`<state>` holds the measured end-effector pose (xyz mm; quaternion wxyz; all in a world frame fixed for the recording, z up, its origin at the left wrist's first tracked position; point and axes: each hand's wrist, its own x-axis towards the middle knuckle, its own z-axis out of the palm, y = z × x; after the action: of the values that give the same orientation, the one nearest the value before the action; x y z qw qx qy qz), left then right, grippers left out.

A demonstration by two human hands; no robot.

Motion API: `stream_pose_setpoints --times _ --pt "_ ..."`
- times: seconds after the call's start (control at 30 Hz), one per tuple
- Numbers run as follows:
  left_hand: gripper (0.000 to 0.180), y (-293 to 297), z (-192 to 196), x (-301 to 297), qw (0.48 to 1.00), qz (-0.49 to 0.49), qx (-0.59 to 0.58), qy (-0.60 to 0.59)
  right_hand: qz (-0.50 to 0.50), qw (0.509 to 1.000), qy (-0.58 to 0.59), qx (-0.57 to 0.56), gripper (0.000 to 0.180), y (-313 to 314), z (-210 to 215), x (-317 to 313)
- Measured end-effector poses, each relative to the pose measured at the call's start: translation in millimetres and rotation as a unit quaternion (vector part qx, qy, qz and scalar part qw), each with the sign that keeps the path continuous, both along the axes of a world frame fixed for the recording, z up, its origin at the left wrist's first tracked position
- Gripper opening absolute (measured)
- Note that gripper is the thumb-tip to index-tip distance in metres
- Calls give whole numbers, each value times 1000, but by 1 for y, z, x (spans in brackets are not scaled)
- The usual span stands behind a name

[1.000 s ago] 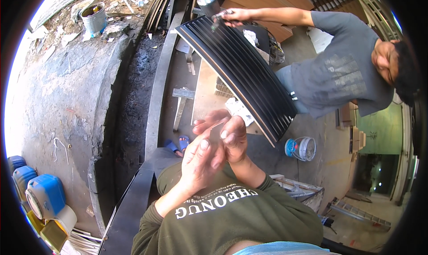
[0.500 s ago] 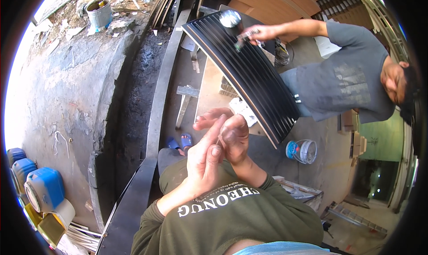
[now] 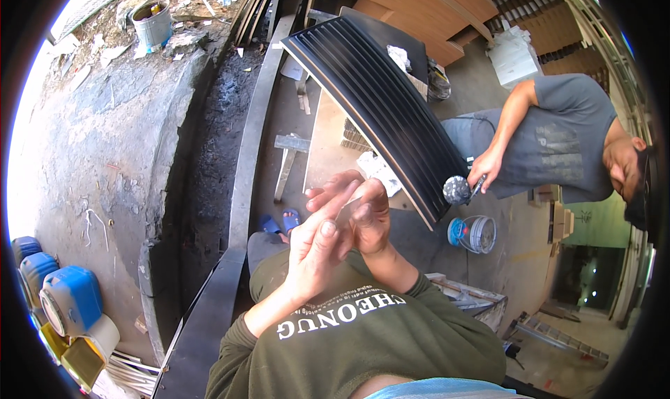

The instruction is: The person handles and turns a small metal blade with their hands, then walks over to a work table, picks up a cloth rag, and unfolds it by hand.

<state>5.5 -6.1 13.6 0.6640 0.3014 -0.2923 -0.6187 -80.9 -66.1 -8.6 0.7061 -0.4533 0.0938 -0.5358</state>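
In front of my chest my left hand point(image 3: 314, 242) and my right hand point(image 3: 371, 224) meet, fingertips close together. Something small, thin and pale point(image 3: 347, 209) shows between their fingers; its kind I cannot make out. My left fingers reach forward, nearly straight, with the thumb bent against them. My right fingers are curled toward the left ones. Just beyond my hands lies a long black ribbed panel point(image 3: 380, 113) with a pale edge. At its near right end, a co-worker's hand point(image 3: 486, 164) holds a spray gun point(image 3: 458, 190) with a round speckled cup.
A bucket point(image 3: 481, 234) stands on the floor to the right. White crumpled material point(image 3: 379, 172) lies beside the panel. Brown boards point(image 3: 419, 15) are stacked behind it. Blue containers point(image 3: 72, 294) sit at the left, and a ladder point(image 3: 558, 340) lies at the lower right.
The co-worker's hand and spray gun have moved from the panel's far end to its near right end. My hands stay together, their fingers shifting slightly.
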Motion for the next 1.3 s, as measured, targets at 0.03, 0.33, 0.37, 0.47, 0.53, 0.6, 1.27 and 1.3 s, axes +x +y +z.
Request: stream_pose_setpoints --times 0.03,0.33,0.37,0.47,0.53,0.6,1.27,1.3 --pt "54 0 0 1 1000 -2 0 0 -2 1000 0 0 16 0 0 0" --pt "54 4 -6 2 994 41 -30 -97 -26 999 41 0 18 6 4 -1" --pt "56 3 -5 2 991 42 -42 -120 -26 999 41 0 18 6 4 -1" --pt "57 4 -2 -1 978 82 -41 -187 -53 996 72 -18 19 6 7 -1" --pt "57 4 -1 -1 974 88 -46 -205 -53 994 90 -7 20 6 11 0" --pt "58 4 0 -1 969 92 -52 -223 -55 994 96 -14 20 5 12 -2" --pt "51 1 3 3 1000 10 6 2 1 1000 12 3 16 2 2 1" --pt "52 0 5 3 999 18 -2 -28 1 1000 11 3 16 2 3 0"
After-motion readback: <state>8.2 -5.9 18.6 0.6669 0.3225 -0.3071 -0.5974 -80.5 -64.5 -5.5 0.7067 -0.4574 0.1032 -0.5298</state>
